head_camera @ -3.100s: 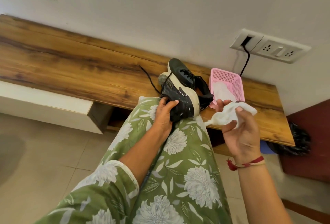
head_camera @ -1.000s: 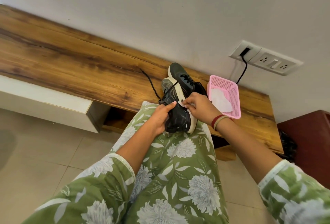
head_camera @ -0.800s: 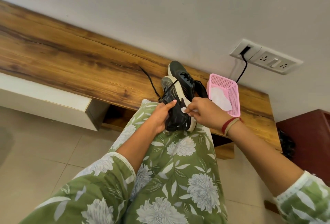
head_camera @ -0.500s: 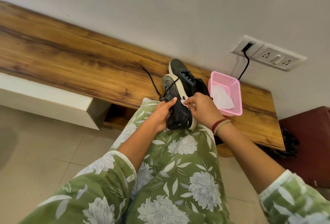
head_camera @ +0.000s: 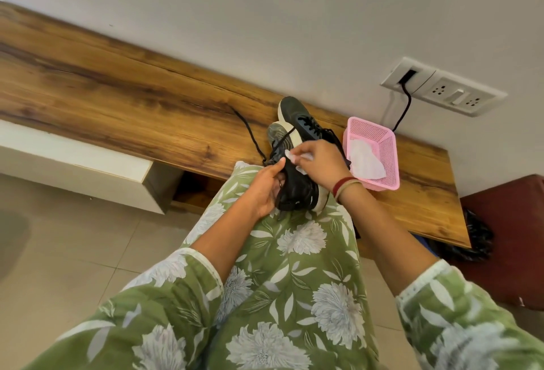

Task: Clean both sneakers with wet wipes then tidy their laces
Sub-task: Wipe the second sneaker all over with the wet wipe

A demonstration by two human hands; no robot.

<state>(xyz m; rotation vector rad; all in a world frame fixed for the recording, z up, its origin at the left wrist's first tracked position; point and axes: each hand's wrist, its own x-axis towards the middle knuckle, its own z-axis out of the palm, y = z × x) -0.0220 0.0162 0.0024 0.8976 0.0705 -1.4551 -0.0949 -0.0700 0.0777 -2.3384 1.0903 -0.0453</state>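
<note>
Most of the wet wipe [head_camera: 290, 155] is buried under the right hand [head_camera: 321, 163], only a white corner pokes out past the fingertips. That hand's curled around it, pressing it on the black sneaker [head_camera: 297, 193] mid-frame, which is propped on the knee. Left hand [head_camera: 265, 190] grips the sneaker's left side. The second sneaker [head_camera: 297, 116] sits on the counter [head_camera: 117, 98] just behind, heel hidden, beside a pink basket [head_camera: 382, 137].

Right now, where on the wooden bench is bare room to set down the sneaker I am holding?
The widest free patch is the bench left of the loose lace. A smaller one lies right of the pink basket. It is crowded around the other sneaker and basket.
</note>
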